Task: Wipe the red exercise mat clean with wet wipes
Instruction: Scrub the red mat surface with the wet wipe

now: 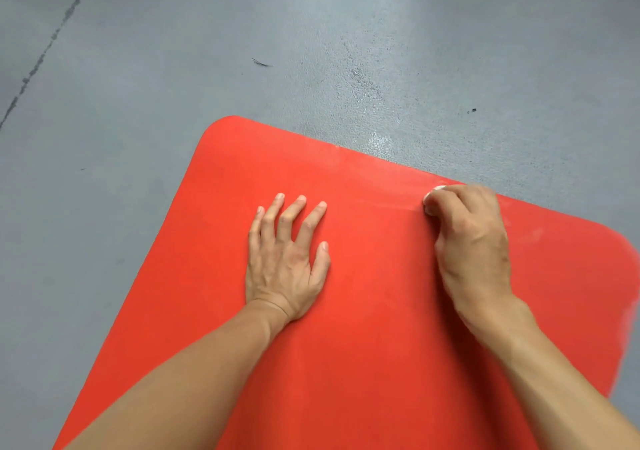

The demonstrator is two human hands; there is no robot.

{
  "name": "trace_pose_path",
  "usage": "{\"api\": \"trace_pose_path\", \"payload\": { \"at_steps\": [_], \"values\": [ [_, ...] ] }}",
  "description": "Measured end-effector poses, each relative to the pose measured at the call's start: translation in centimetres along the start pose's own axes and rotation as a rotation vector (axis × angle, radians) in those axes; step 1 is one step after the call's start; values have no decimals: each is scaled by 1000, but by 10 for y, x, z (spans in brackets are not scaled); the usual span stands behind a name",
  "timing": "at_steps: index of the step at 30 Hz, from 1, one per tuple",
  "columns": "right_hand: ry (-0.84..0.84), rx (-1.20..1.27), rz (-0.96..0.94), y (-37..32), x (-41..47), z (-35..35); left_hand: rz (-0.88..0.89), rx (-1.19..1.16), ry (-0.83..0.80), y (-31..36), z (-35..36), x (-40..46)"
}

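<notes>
You are wiping: your right hand (469, 238) grips a white wet wipe (437, 191) near the flat red foam mat's (363, 328) far edge, your left hand (289, 259) lies flat with spread fingers. Next, probably wipe toward yourself.

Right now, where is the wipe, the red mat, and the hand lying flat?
wet wipe (437, 189), head view, white bit peeking past the fingers.
red mat (363, 311), head view, bare middle.
left hand (287, 259), head view, back of hand.

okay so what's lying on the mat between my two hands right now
Nothing. In the head view, only bare red mat lies between the flat left hand and the right hand, which grips a white wipe near the far edge.
</notes>
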State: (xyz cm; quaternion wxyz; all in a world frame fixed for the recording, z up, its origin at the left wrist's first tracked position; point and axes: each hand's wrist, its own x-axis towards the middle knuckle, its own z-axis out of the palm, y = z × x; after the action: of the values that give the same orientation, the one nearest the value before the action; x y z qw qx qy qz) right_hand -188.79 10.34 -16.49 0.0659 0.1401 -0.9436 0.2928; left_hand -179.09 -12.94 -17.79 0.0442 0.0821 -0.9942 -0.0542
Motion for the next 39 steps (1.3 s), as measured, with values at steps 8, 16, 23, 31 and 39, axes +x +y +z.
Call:
{"api": "trace_pose_path", "payload": {
  "at_steps": [8,16,23,31,39],
  "values": [
    [-96,115,-170,-58,11,48,-8,2,0,-2,0,-1],
    [117,81,60,-21,-3,31,-7,-11,7,-3,4,-1],
    [-58,296,-218,-62,-85,43,-4,-15,3,-2,5,-1],
    [-21,55,-221,-67,-83,48,94,-116,-84,-24,-13,-21],
    [-29,-19,-192,-75,-84,47,-302,36,-52,-113,-30,-164]
  ]
}}
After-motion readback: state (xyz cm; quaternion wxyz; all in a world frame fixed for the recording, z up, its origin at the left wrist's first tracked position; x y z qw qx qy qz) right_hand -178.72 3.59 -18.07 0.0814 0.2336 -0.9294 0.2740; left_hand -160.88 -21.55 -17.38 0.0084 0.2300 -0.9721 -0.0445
